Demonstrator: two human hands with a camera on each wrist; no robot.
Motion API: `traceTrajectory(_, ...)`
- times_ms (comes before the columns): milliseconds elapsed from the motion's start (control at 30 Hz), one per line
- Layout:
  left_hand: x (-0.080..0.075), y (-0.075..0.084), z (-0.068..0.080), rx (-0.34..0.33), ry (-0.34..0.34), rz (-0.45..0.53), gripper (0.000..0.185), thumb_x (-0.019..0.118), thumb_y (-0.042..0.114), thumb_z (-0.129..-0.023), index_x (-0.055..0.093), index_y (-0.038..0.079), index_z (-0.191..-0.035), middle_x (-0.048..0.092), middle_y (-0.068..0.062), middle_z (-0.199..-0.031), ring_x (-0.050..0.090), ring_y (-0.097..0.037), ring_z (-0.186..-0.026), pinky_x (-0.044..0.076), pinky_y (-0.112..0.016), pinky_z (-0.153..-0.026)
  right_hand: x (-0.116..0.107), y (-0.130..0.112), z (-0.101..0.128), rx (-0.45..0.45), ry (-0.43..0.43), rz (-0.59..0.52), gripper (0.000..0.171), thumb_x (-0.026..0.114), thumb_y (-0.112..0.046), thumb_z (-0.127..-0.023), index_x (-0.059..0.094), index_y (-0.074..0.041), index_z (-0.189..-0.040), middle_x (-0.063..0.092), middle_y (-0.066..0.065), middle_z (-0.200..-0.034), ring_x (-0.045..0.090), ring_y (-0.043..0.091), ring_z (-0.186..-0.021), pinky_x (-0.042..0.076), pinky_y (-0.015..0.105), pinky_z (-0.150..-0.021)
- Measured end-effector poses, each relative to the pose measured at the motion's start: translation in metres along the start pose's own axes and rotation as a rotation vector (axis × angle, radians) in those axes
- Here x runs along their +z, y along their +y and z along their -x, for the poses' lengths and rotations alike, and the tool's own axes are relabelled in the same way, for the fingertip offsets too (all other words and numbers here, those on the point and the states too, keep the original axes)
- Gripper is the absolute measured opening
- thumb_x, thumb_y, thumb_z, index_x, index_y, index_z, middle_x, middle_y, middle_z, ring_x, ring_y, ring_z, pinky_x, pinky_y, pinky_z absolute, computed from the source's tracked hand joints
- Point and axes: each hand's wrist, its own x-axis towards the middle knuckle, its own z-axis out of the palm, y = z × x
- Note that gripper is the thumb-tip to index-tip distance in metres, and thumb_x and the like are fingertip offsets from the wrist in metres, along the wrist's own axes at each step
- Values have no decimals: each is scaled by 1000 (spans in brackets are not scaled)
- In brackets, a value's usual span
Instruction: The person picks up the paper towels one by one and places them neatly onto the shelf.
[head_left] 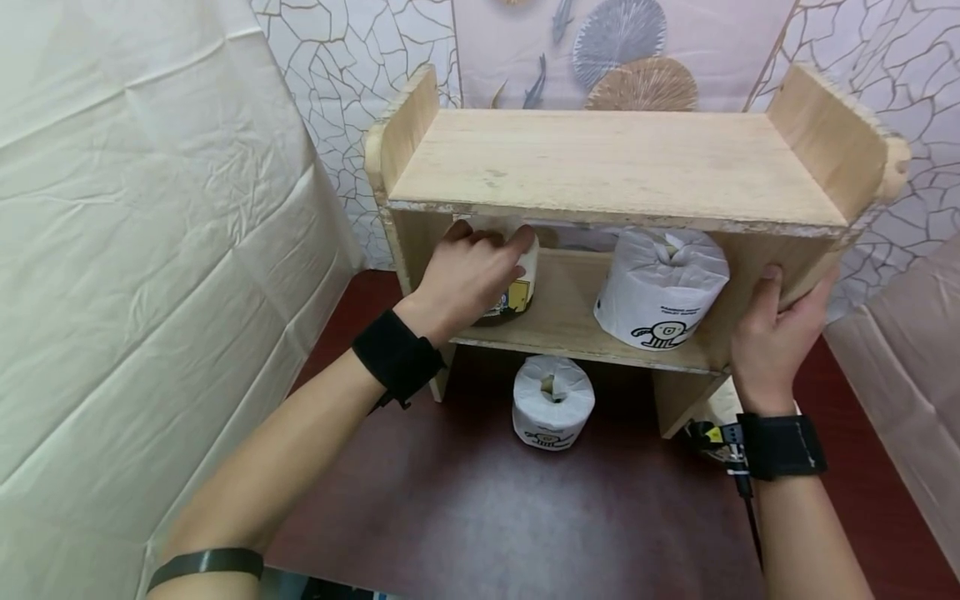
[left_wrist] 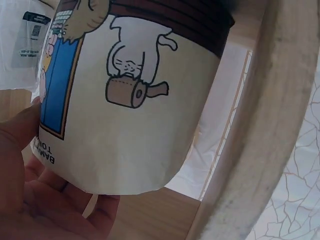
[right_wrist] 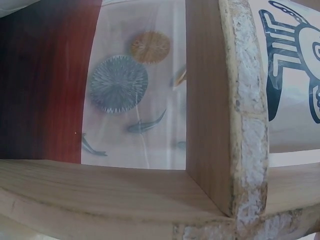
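Wrapped roll point(head_left: 660, 287) beside held roll point(head_left: 517, 287); another point(head_left: 552, 402) (unshelved) below.

roll point(head_left: 552, 402) on dark floor point(head_left: 465, 500)

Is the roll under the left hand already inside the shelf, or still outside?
Inside: the wrapped roll sits on the wooden shelf's lower board, gripped by the left hand.
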Motion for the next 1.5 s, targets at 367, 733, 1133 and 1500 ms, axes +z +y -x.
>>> traceTrajectory(367, 4, -1, 0, 9, -43, 70, 31, 73, 31, -102, 60, 12, -122, 66, -1, -76, 70, -25, -81, 51, -43, -86, -4, 21, -6, -62, 7, -3, 50, 52, -12, -103, 50, -12, -153, 62, -2, -127, 57, 21, -117, 42, 29, -101)
traceTrajectory(733, 6, 5, -4, 14, -27, 60, 32, 71, 35, -103, 60, 12, -123, 70, -1, -82, 70, -24, -80, 52, -42, -85, -6, 25, -12, -86, 3, 16, 51, 51, -11, -103, 49, -13, -154, 63, 1, -132, 58, 20, -117, 42, 28, -102)
traceTrajectory(1133, 8, 7, -3, 11, -38, 51, 35, 70, 38, -104, 60, 11, -124, 72, -2, -87, 71, -25, -85, 52, -43, -90, -6, 25, -11, -134, -19, 19, 51, 53, -14, -103, 48, -11, -154, 63, 0, -130, 58, 22, -117, 43, 29, -100)
traceTrajectory(1500, 10, 6, 5, -8, -69, 142, 45, 62, 44, -106, 64, 10, -136, 68, -11, -128, 65, -30, -117, 49, -44, -103, -3, 24, -8, -75, 2, 25, 50, 52, -12, -103, 50, -10, -153, 62, 0, -129, 57, 20, -118, 42, 28, -102)
